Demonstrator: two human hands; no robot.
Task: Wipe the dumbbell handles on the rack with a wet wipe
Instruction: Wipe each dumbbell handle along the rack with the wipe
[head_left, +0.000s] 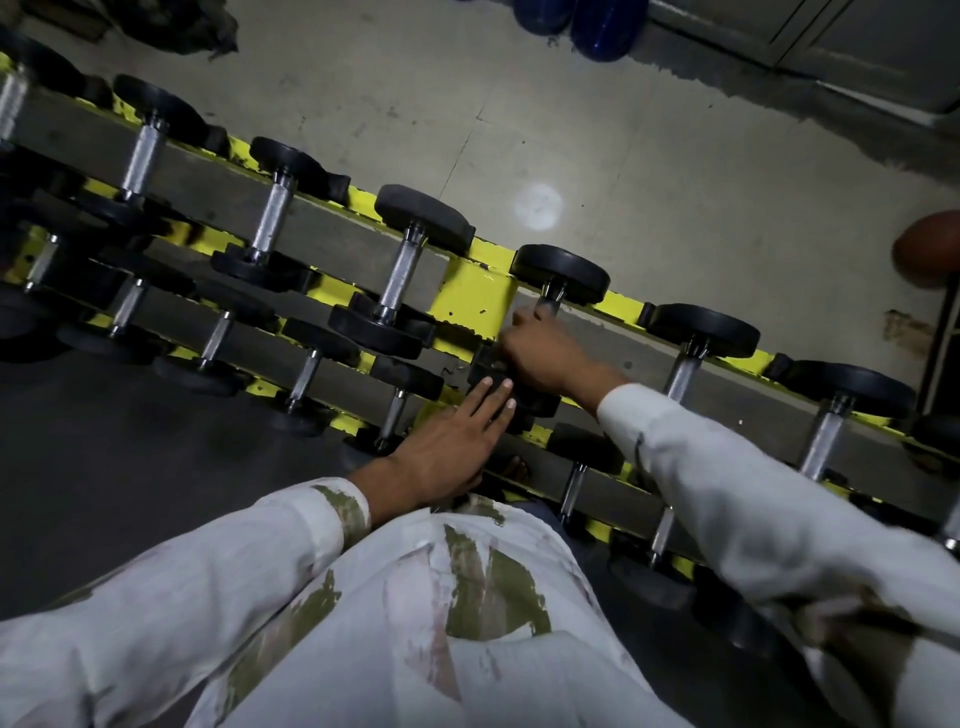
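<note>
Now fingers of right hand (545, 353) tight around dumbbell handle (551, 296), left hand (452, 441) flat on near head (482, 365).

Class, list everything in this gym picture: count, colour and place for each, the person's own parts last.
Long painted metal rack: one, yellow and grey, slanting across the middle.
Round-ended dumbbells with knurled steel handles: over a dozen, black and silver, two rows on the rack.
Concrete floor: one, grey, beyond the rack.
Round ball: one, brown, right edge.
Shiny rounded objects: two, blue, top edge.
Long sleeves: two, white with green patches, bottom.
Left hand: one, fingers straight against a black dumbbell end.
Right hand: one, curled round an upper-row handle; no wipe visible.
</note>
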